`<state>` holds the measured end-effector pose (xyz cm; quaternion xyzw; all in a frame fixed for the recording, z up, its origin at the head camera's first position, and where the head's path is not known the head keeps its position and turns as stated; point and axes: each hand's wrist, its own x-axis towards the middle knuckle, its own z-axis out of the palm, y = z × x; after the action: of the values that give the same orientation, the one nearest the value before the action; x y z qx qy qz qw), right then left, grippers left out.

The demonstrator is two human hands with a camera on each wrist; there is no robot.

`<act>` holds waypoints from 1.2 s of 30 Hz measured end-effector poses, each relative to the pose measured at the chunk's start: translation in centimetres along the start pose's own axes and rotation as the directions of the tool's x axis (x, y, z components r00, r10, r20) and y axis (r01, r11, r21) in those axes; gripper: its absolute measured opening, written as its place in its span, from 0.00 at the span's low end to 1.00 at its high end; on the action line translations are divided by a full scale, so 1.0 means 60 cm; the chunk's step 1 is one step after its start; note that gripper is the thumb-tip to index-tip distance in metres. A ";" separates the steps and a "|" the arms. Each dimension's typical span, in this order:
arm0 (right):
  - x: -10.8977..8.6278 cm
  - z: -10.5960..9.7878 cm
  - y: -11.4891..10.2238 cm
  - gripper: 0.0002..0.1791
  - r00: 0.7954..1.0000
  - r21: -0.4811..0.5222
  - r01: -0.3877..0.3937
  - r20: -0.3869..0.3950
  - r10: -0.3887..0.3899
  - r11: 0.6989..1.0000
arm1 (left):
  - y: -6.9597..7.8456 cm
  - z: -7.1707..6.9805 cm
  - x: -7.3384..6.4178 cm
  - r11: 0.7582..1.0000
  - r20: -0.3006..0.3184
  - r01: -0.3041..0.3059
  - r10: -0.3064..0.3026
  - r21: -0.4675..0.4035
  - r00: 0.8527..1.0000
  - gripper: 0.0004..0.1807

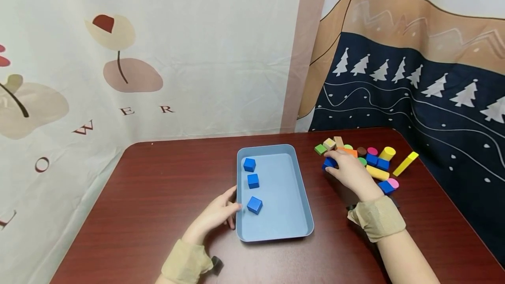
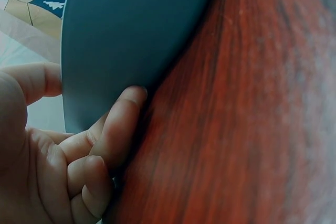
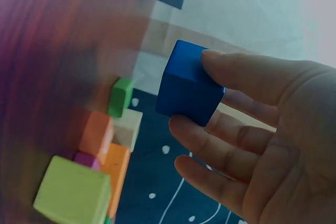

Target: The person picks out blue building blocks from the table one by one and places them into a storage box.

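A blue cube (image 3: 190,85) is pinched between the thumb and fingers of my right hand (image 1: 352,173), at the left side of a group of coloured blocks. In the right wrist view it shows clear of the other blocks. My left hand (image 1: 213,213) grips the left wall of a light blue tray (image 1: 282,200), thumb at the rim and fingers against the outside. Inside the tray, along its left side, a far blue cube (image 1: 249,165), a middle blue cube (image 1: 253,181) and a near, turned blue cube (image 1: 254,205) form a loose column.
Around my right hand lie a green block (image 1: 321,149), a yellow cylinder (image 1: 378,173), a standing yellow cylinder (image 1: 387,153), a long yellow block (image 1: 405,164), a blue block (image 1: 386,187) and several others. The dark red table (image 1: 165,179) ends at a curtain behind.
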<state>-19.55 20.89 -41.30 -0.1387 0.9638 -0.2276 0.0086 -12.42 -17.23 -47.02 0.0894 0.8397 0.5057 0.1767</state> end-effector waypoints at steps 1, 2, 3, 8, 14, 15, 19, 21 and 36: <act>0.000 -0.001 -0.002 0.24 1.000 0.000 0.006 -0.004 -0.006 1.000 | 0.000 0.000 0.000 1.000 0.000 0.002 -0.002 0.003 1.000 0.36; 0.000 -0.002 -0.005 0.24 1.000 0.001 0.013 -0.006 -0.013 1.000 | 0.000 0.000 0.001 1.000 -0.001 0.006 -0.006 0.004 1.000 0.36; 0.000 -0.003 -0.009 0.24 1.000 0.003 0.018 -0.008 -0.018 1.000 | 0.000 0.000 0.001 1.000 -0.001 0.008 -0.008 0.005 1.000 0.36; 0.000 -0.009 -0.032 0.24 0.999 0.010 0.047 -0.002 -0.047 0.999 | 0.001 0.000 0.000 1.000 -0.005 0.019 -0.019 0.001 1.000 0.36; 0.000 -0.013 -0.064 0.24 0.995 0.024 0.100 -0.007 -0.100 0.995 | 0.001 0.000 0.001 1.000 -0.004 0.018 -0.018 0.003 1.000 0.36; 0.000 -0.012 -0.069 0.24 0.994 0.025 0.110 -0.010 -0.110 0.994 | 0.002 0.000 0.001 1.000 -0.003 0.017 -0.017 0.003 1.000 0.36; 0.001 -0.006 -0.088 0.23 0.986 0.023 0.164 -0.021 -0.163 0.986 | 0.002 0.000 0.001 1.000 -0.003 0.009 -0.009 -0.004 1.000 0.36; 0.002 -0.003 -0.097 0.22 0.983 0.021 0.184 -0.028 -0.183 0.983 | 0.003 0.000 0.001 1.000 -0.004 -0.002 0.002 -0.014 1.000 0.36; 0.006 0.029 -0.149 0.23 0.962 0.039 0.269 0.037 -0.270 0.962 | 0.002 0.000 0.003 1.000 -0.007 -0.005 0.005 -0.019 1.000 0.37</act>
<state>-17.42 12.40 -38.89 -0.2731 0.9316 -0.2399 0.0000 -12.59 -17.13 -46.93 0.0882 0.8353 0.5143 0.1734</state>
